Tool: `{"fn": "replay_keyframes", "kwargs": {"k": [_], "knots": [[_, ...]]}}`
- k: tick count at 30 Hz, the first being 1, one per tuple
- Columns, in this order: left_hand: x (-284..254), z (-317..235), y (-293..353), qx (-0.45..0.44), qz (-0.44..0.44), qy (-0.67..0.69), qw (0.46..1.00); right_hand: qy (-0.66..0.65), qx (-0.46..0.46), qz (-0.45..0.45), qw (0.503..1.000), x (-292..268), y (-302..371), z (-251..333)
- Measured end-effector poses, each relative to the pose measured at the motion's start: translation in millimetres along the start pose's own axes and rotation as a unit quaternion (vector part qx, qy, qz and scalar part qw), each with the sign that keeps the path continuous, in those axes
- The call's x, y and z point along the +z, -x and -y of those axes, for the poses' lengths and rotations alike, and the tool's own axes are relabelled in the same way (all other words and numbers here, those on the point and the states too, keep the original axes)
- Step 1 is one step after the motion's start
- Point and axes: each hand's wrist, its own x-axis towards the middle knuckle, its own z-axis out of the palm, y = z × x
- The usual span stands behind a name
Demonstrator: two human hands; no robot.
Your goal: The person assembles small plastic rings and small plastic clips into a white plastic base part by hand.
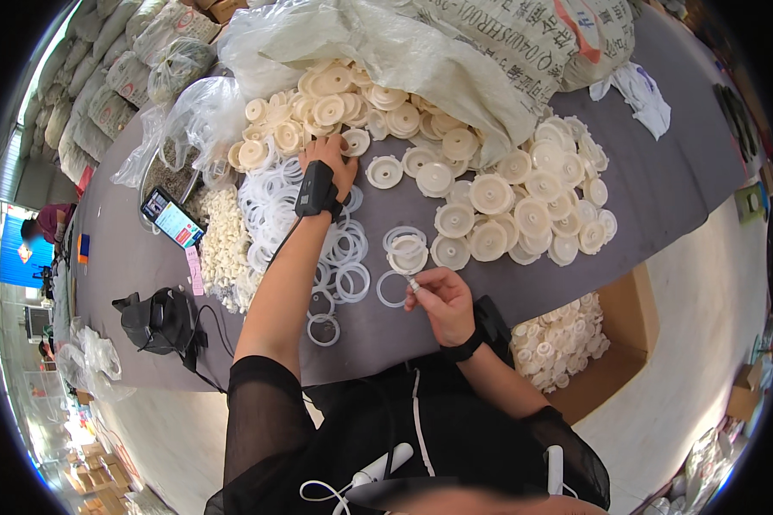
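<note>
In the head view, the grey bench (pixel 687 159) shows bare surface at far right and along its near edge. The left hand (pixel 328 163), fingers curled, touches a far cream disc (pixel 355 142) — the right hand (pixel 441 300) pinches a small white piece (pixel 413 285), long axis unclear, beside a flat-lying near disc (pixel 406 255).

Left arm (pixel 278 296) extended forward; right forearm (pixel 508 384) angled inward, its fingers (pixel 429 299) pinched.

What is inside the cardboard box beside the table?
The cardboard box holds a heap of pale round plastic parts. The heap covers whatever lies beneath it, and the tabletop hides part of the box.
</note>
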Motion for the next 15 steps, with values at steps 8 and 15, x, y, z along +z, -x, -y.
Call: {"fn": "replay_keyframes", "kwargs": {"k": [8,15], "knots": [[-8,12,-3,-0.013,0.137,0.131,0.982,-0.023,-0.006,0.005,1.000,-1,0,-1],[-20,2,29,-0.082,-0.044,0.347,0.933,-0.014,0.002,0.003,1.000,-1,0,-5]]}}
